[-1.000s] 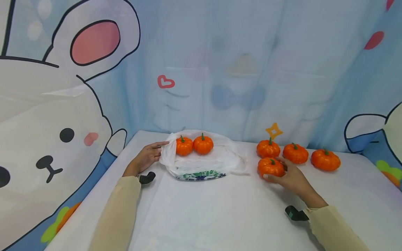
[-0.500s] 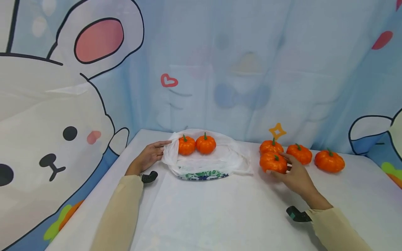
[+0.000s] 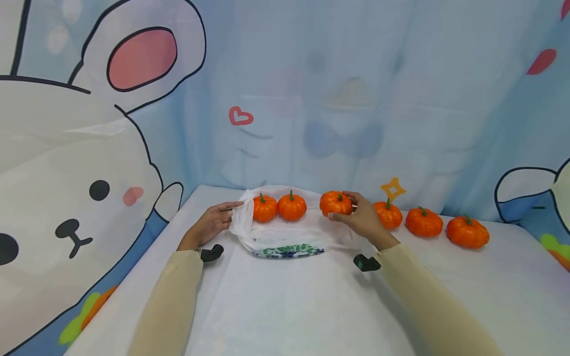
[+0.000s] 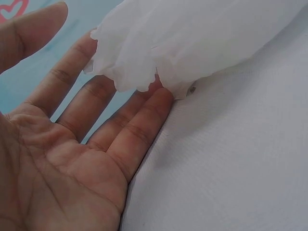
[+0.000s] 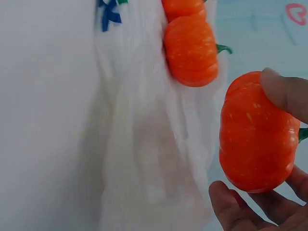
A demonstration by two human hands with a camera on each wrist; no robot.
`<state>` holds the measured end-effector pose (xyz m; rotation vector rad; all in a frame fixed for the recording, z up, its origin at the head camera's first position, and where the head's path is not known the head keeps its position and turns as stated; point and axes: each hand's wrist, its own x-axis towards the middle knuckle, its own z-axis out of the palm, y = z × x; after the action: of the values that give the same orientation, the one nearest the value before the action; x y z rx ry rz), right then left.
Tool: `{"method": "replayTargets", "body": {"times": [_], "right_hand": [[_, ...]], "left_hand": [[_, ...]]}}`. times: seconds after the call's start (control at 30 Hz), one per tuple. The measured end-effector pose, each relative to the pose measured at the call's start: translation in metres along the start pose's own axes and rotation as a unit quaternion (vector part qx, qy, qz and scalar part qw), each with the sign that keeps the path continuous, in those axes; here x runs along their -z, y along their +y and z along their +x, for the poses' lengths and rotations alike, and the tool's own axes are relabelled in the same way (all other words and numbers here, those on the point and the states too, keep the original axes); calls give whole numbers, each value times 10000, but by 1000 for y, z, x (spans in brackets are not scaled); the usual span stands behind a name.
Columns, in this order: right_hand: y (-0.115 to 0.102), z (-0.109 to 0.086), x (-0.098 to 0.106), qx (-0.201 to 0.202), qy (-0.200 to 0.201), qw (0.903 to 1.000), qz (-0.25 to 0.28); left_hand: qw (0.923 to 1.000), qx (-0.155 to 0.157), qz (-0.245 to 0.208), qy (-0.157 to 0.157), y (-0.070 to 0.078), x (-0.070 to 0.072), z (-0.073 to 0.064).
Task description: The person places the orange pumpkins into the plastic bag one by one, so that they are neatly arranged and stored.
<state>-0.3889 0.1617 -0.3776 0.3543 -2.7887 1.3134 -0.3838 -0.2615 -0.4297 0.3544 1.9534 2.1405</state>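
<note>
My right hand (image 3: 366,221) grips a small orange pumpkin (image 3: 335,203) with a green stem, above the right part of a white plastic bag (image 3: 285,238). In the right wrist view, thumb and fingers hold this pumpkin (image 5: 257,134) from opposite sides. Two more pumpkins, a left one (image 3: 264,207) and a right one (image 3: 292,206), sit side by side in the bag's mouth. My left hand (image 3: 213,223) is at the bag's left edge. In the left wrist view its fingers are nearly straight and touch the crumpled plastic (image 4: 144,53); the thumb stands apart.
To the right, a row of three pumpkins stands on the white table (image 3: 276,306): one partly behind my right hand (image 3: 388,215), a middle pumpkin (image 3: 424,222) and an end pumpkin (image 3: 467,232). A blue cartoon curtain (image 3: 276,59) hangs behind the table.
My right hand has lifted the front pumpkin from beside the row and carried it left over the bag. The left hand has stayed at the bag's edge.
</note>
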Motion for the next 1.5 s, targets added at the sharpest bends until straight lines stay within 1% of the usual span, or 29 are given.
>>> {"method": "replayTargets", "body": {"times": [0.07, 0.13, 0.27, 0.33, 0.5, 0.6, 0.73, 0.8, 0.87, 0.9, 0.97, 1.03, 1.07, 1.13, 1.2, 1.27, 1.33, 1.4, 1.47, 1.5], "right_hand": [[-6, 14, -7, -70, -88, 9999, -91], [-11, 25, -13, -227, -158, 9995, -164], [-13, 41, -24, -543, -219, 9980, -258], [-12, 45, -28, -633, -236, 9971, -336], [-10, 50, -39, -655, -294, 9954, -635], [-7, 47, -40, -686, -259, 9949, -691], [-11, 41, -40, -700, -347, 9947, -668], [-13, 38, -38, -576, -378, 9953, -683], [-16, 31, -33, -398, -319, 9967, -625], [-16, 27, -29, -299, -229, 9975, -598], [-14, 18, -19, -44, 73, 9984, -561], [-9, 8, -6, 131, 461, 9979, -426], [-6, 2, 2, 181, 723, 9967, -329], [3, -8, 17, 221, 1338, 9907, -65], [13, -17, 34, 71, 1994, 9796, 240], [26, -24, 51, -131, 2727, 9609, 469], [41, -29, 69, -439, 3280, 9424, 490], [58, -32, 86, -786, 3701, 9246, 456], [75, -36, 102, -1106, 4018, 9079, 448], [84, -37, 109, -1277, 4124, 9011, 410]], "left_hand": [[10000, -13, -40, -19, 0, -1, 1], [10000, -25, -75, -27, 0, -3, 2], [9999, 7, -153, 36, -1, -2, 3], [9999, 2, -125, 53, -2, -1, 4], [9999, -5, -77, 146, -2, 2, 3], [9999, 4, -67, 120, -2, -1, 4], [10000, 31, -6, 85, -2, -2, 4], [9999, 25, 60, 97, -2, -2, 3], [9999, 1, 93, 111, -1, -1, 1], [9999, -19, 112, 104, 0, -1, 1], [9999, -45, 132, 81, 0, -1, 0], [9999, -50, 144, 54, 1, -1, 0], [9999, -45, 141, 41, 1, -1, 0], [9999, -17, 150, 47, 1, -1, 0], [9999, 2, 152, 71, 2, -1, 0], [9999, 15, 147, 89, 2, -2, 0], [9999, 24, 132, 105, 2, -2, 0], [9999, 35, 125, 101, 2, -2, 0], [9999, 36, 135, 87, 2, -2, 0], [9999, 36, 127, 84, 1, -3, 0]]}}
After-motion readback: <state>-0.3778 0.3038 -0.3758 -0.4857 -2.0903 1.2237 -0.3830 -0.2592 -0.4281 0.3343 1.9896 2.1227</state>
